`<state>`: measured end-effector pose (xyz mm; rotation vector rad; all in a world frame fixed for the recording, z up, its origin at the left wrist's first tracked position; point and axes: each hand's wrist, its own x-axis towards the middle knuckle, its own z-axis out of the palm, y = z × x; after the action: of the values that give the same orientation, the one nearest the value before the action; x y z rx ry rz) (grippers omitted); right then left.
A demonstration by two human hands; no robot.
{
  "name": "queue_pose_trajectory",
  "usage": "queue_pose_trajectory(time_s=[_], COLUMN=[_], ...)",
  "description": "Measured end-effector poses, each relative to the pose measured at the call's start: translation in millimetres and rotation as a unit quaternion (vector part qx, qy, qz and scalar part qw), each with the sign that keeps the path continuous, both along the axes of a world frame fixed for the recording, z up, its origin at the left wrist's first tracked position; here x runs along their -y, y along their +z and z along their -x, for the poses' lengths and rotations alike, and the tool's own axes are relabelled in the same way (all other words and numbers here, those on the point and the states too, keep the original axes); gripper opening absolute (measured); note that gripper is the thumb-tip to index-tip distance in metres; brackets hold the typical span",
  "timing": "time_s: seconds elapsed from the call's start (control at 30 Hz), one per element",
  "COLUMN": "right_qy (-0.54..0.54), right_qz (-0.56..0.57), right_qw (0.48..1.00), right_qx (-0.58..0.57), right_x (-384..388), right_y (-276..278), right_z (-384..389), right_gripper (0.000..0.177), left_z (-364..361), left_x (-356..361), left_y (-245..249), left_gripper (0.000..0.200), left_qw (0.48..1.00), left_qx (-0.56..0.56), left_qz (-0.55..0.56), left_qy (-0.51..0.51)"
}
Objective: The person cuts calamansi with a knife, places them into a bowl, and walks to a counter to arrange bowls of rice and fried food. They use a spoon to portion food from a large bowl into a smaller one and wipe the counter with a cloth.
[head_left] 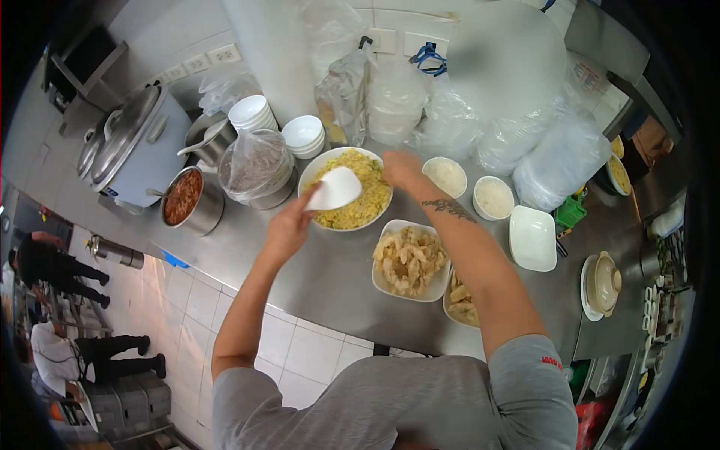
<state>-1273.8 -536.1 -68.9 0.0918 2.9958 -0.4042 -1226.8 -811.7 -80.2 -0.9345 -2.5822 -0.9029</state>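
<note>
My left hand is closed around a white rice paddle, its broad blade over a large white bowl. Yellow fried rice with green bits fills this bowl. At the bowl's right rim is my right hand, its fingers curled at the edge; the fingertips are partly hidden. Beneath my right forearm sits a square white dish of battered fried pieces. A second dish of fried pieces is partly covered by that arm. Two small bowls of white rice stand right of my right hand.
A pot of red stew, a bag-lined pot and stacked white bowls stand left. Bagged containers line the wall. Rightward are a white dish and a lidded clay pot. Two people stand far left.
</note>
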Motion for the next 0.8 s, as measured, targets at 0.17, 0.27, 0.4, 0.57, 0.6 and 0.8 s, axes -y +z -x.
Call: queue_pose_trajectory(time_s=[0.17, 0.27, 0.4, 0.57, 0.6, 0.8], right_qy=[0.005, -0.001, -0.022, -0.029, -0.03, 0.008], right_qz=[-0.103, -0.108, -0.125, -0.123, -0.133, -0.089], right_qw=[0.994, 0.994, 0.99, 0.989, 0.988, 0.98], right_qx=[-0.04, -0.035, -0.053, -0.071, -0.077, -0.178], right_x=[-18, -38, -51, -59, -62, -79], right_y=[-7, -10, -12, -14, -15, -31], right_z=[-7, -16, -28, -34, -35, -53], right_gripper=[0.02, 0.022, 0.026, 0.028, 0.027, 0.036], left_z=[12, 20, 44, 63, 65, 55], left_x=[-30, -48, -60, -66, -67, -109], left_y=[-2, -2, -22, -5, 2, 37], left_gripper=[0.049, 0.048, 0.048, 0.045, 0.044, 0.043], left_qw=[0.995, 0.991, 0.992, 0.976, 0.978, 0.968], left_qx=[0.04, 0.057, 0.026, 0.089, 0.085, 0.037], left_qz=[0.086, 0.116, 0.122, 0.197, 0.19, 0.244], left_qy=[0.019, 0.022, 0.01, 0.039, 0.034, -0.033])
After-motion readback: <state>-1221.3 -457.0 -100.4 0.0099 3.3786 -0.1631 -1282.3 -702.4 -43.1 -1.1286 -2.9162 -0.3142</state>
